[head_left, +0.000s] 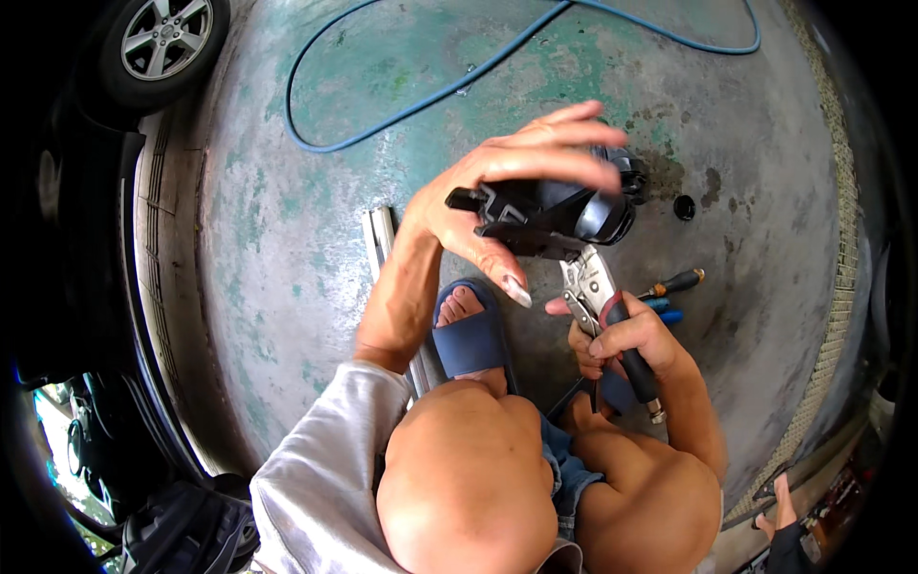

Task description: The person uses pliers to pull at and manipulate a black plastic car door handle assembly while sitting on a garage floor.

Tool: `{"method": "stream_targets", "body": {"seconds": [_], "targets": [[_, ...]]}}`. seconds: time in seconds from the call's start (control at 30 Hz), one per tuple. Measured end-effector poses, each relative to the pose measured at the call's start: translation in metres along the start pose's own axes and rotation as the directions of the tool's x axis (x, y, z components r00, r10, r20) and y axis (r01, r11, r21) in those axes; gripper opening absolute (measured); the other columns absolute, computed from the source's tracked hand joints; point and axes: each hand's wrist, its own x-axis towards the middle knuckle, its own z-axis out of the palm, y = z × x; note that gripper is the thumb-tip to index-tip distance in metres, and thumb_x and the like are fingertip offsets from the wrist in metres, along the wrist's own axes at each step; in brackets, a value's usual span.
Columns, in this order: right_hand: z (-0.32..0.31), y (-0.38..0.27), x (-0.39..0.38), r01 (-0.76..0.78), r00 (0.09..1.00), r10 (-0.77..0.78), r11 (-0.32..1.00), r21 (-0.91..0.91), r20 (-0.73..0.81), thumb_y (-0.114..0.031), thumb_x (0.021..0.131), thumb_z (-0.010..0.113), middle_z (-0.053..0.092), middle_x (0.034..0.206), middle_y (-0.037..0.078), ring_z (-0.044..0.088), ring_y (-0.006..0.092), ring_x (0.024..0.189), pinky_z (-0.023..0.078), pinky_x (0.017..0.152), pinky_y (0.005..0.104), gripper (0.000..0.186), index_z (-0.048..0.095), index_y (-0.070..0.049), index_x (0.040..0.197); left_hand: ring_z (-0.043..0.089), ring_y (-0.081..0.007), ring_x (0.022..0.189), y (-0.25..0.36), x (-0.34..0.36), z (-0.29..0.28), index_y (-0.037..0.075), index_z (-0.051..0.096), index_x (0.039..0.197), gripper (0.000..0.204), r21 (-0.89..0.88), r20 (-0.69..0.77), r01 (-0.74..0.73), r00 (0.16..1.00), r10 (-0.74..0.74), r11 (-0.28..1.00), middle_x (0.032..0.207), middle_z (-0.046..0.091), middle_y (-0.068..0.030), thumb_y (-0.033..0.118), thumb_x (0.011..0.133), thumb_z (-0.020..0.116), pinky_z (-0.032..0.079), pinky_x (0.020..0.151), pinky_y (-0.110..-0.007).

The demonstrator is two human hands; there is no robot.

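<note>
left hand (497, 196) grips a black plastic part (559, 210); right hand (622, 340) clamps locking pliers (598, 306) (jaws touching it).

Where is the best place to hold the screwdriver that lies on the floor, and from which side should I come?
Probably grip the screwdriver by its dark handle, coming from above on the right. The handle points up and right, clear of the pliers in the right hand.

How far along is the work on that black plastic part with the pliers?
Done: nothing visibly cut or removed. In hand: the left hand holds the black plastic part up, and the right hand grips the metal pliers with dark red handles, jaws just under the part. Left: the screwdriver lies unused on the green concrete floor.
</note>
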Motion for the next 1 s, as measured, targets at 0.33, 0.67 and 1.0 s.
{"method": "stream_targets", "body": {"seconds": [0.33, 0.67, 1.0], "targets": [[0.014, -0.021, -0.019, -0.075, 0.990, 0.099, 0.970, -0.231, 0.096, -0.002, 0.065, 0.068, 0.057, 0.073, 0.009, 0.056, 0.0203, 0.063, 0.044, 0.058, 0.0319, 0.063, 0.058, 0.003, 0.127, 0.068, -0.0372, 0.107, 0.056, 0.056, 0.009, 0.008, 0.074, 0.087, 0.032, 0.098, 0.255, -0.215, 0.949, 0.185, 0.972, 0.096, 0.074, -0.0093, 0.037, 0.077, 0.070, 0.046, 0.100, -0.053], [0.012, -0.010, -0.011, -0.086, 0.987, 0.073, 0.992, 0.089, 0.140, -0.001, 0.066, 0.064, 0.054, 0.074, 0.010, 0.053, 0.0189, 0.062, 0.044, 0.060, 0.0324, 0.063, 0.053, 0.004, 0.127, 0.068, -0.0299, 0.074, 0.023, 0.059, 0.021, 0.006, 0.063, 0.072, 0.015, 0.008, 0.172, -0.227, 0.960, 0.223, 0.974, 0.071, 0.063, -0.0089, 0.019, 0.069, 0.069, 0.055, 0.073, -0.043], [0.017, -0.013, 0.033, 0.403, 0.769, -0.590, 0.747, -0.529, -0.246, -0.002, 0.071, 0.060, 0.060, 0.080, 0.008, 0.061, 0.0193, 0.063, 0.047, 0.060, 0.0333, 0.062, 0.048, 0.008, 0.131, 0.062, -0.0305, 0.091, -0.019, 0.000, 0.059, 0.003, 0.057, 0.082, 0.029, -0.056, -0.951, 0.045, 0.303, -0.068, 0.997, 0.080, 0.061, -0.0126, 0.028, 0.095, 0.053, 0.046, 0.099, -0.051]]}}
